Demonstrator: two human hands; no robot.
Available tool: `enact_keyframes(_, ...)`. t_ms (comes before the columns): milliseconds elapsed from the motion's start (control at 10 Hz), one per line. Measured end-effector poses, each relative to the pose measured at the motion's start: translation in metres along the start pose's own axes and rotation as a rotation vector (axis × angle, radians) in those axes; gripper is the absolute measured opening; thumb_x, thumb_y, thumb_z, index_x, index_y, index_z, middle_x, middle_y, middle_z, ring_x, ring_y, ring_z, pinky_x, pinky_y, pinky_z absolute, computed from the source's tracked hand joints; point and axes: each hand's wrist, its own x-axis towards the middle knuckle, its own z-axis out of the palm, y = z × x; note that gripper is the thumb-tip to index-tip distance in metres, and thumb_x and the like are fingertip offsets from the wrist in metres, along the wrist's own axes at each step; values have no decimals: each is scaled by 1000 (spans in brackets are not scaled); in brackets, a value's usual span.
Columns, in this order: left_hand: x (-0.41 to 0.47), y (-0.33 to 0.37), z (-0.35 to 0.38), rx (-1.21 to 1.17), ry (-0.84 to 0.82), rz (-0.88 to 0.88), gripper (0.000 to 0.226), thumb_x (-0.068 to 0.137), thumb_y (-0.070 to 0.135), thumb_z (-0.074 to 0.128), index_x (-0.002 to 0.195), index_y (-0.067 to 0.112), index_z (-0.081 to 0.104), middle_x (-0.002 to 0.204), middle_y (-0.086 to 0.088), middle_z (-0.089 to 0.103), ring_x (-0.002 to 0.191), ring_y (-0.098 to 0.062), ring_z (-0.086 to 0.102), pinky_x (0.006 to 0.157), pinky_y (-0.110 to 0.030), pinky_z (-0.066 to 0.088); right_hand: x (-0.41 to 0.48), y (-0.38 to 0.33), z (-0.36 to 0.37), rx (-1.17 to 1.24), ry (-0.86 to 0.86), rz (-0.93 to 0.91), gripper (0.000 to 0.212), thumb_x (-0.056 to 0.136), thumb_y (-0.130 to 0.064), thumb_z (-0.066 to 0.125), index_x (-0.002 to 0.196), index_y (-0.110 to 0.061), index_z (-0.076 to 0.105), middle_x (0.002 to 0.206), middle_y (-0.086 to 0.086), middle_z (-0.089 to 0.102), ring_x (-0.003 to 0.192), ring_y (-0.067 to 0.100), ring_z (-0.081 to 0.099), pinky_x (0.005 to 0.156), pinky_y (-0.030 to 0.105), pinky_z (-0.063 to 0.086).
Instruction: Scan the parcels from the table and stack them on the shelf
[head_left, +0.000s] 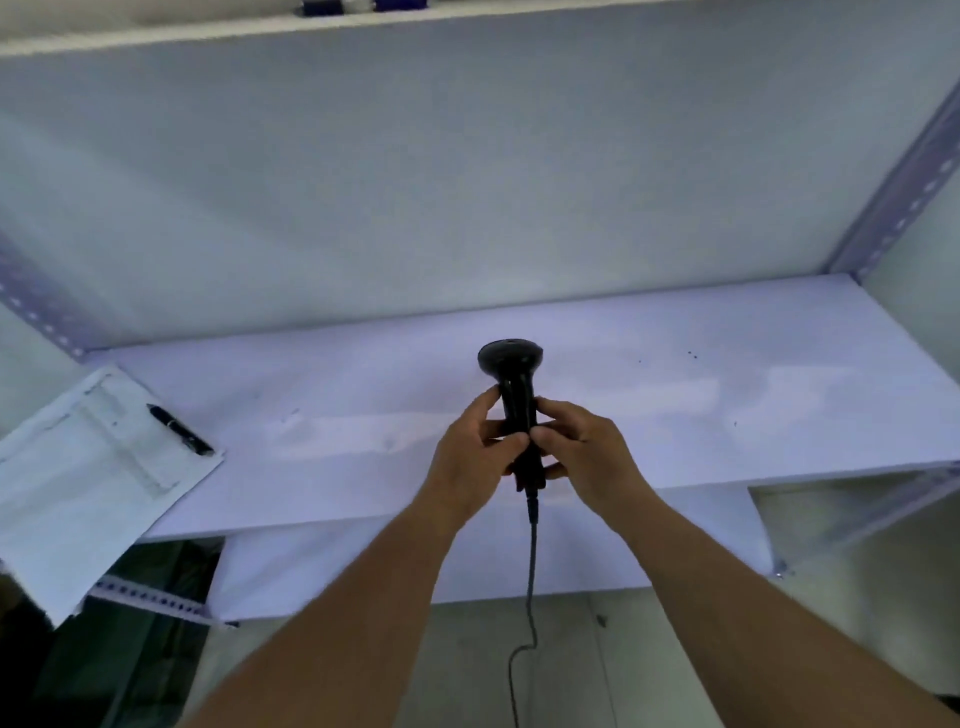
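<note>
Both hands are raised in front of the person and wrapped around the handle of a black scanner (514, 395). The left hand (467, 457) grips it from one side with the thumb up along the handle, and the right hand (587, 457) pinches it from the other, so the fingertips of the two nearly meet across the front. The scanner stands roughly upright, its round head at the top and pointed away toward the back wall, above the middle of a white shelf (727, 395). A dark cable (531, 571) drops from the bottom of the handle and hangs between the forearms, curling lower down. Off to the left, well apart from the hands, a white parcel (78, 483) lies flat and skewed on the end of the shelf, part of it sticking out past the front edge. A black pen (179, 430) lies on the parcel near its far right corner. A perforated metal post (904, 192) rises at the right rear corner of the shelf, and another white board (208, 36) runs across the top, with something dark and blurred on it.
</note>
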Motion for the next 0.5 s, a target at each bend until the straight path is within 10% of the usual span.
enact_keyframes(500, 48, -24, 2, 161, 40, 17, 47, 96, 25, 57, 140, 23, 42, 116, -4, 65, 106, -20, 63, 95, -40, 52, 58, 22, 5, -304, 39, -60, 41, 99, -24, 55, 140, -17, 51, 116, 9, 67, 106, 26, 65, 98, 45, 51)
